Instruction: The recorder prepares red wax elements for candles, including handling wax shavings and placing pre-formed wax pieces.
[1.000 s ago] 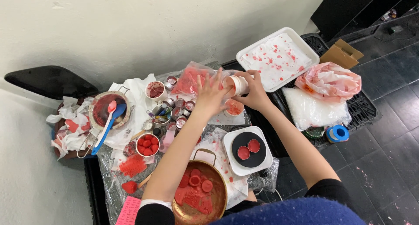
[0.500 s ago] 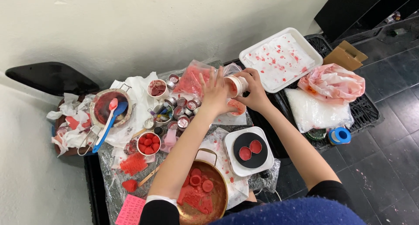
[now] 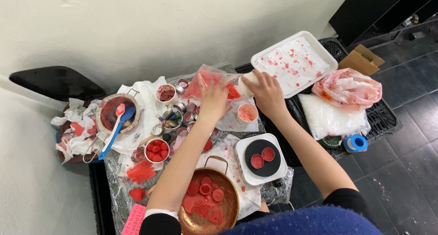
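Note:
My right hand [image 3: 268,93] grips a small white cup [image 3: 247,81] tipped on its side toward a clear plastic bag of red flakes [image 3: 204,83]. Red bits [image 3: 232,91] lie at the cup's mouth. My left hand [image 3: 212,99] rests flat with fingers spread on the bag's near edge, holding it down. Another small white cup with pink residue [image 3: 247,112] stands upright just below both hands.
A white tray with stained paper [image 3: 296,61] sits at the back right. A white hot plate with two red discs [image 3: 260,159], a copper pan of red wax pieces [image 3: 208,204], a cup of red balls [image 3: 156,150], small tins [image 3: 185,114] and a stained bowl with blue spatula [image 3: 115,117] crowd the table.
Both hands moved up toward the bag. The white cup went from being held between the hands over the lower cup to tipped at the bag's opening, and red bits now show there.

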